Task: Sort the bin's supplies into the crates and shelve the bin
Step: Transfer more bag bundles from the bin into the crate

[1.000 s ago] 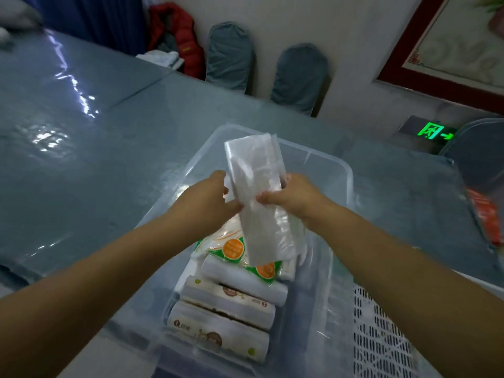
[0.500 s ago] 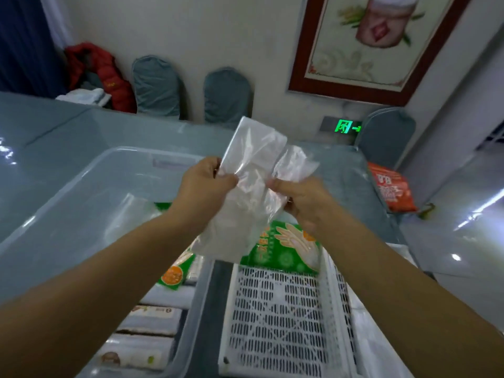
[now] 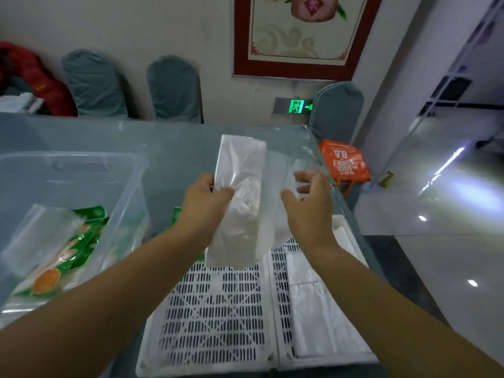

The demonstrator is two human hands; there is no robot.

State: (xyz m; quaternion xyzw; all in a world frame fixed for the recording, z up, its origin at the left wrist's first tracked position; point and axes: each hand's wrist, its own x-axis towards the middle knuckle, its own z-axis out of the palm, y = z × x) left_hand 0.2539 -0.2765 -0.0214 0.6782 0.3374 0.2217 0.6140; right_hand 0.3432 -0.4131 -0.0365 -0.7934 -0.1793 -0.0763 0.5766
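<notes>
My left hand (image 3: 205, 203) pinches a clear plastic bag pack (image 3: 237, 203) by its left edge, holding it upright above the far end of a white slotted crate (image 3: 212, 323). My right hand (image 3: 311, 205) hovers just right of the pack, fingers apart, and holds nothing. A second white crate (image 3: 327, 358) beside it on the right holds flat clear packs (image 3: 321, 317). The clear plastic bin (image 3: 128, 181) stands at left with green and orange packets (image 3: 68, 255) inside.
The crates and bin sit on a grey-blue table (image 3: 177, 140) whose right edge drops to a shiny floor. An orange bag (image 3: 345, 162) lies past the table's far right corner. Covered chairs (image 3: 171, 88) line the wall behind.
The view has swung right from the bin to the crates. My right hand has let go of the plastic pack and opened; my left hand still holds it, now over the left crate.
</notes>
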